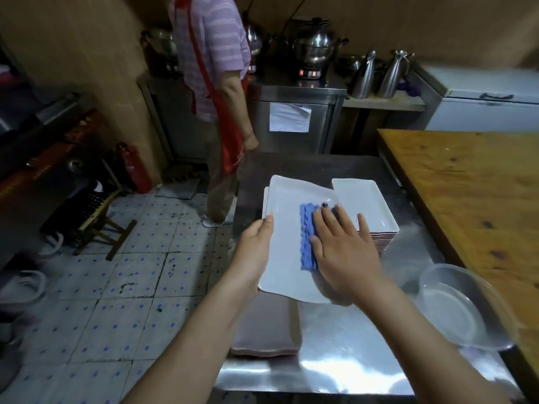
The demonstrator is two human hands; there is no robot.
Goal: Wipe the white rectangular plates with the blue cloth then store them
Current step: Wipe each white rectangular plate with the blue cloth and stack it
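Steel table (335, 360) fills the near field, and we log items outward from its front edge. A low stack of pinkish plates (271, 328) lies at the near left corner, and a clear plastic bowl (455, 304) stands well apart on the right. Above the pinkish stack, the left hand (256, 243) holds a white plate (284, 252) by its left rim, thumb on top and fingers curled beneath. The right hand (341, 243) presses the blue cloth (307, 237) flat on the plate's face, fingers straight and spread. Just beyond, on the right, a stack of white plates (367, 199) rests on the table. We note a wooden table (466, 199) alongside on the right. Farther off, a person in a red apron (215, 83) stands by metal pots (315, 45).
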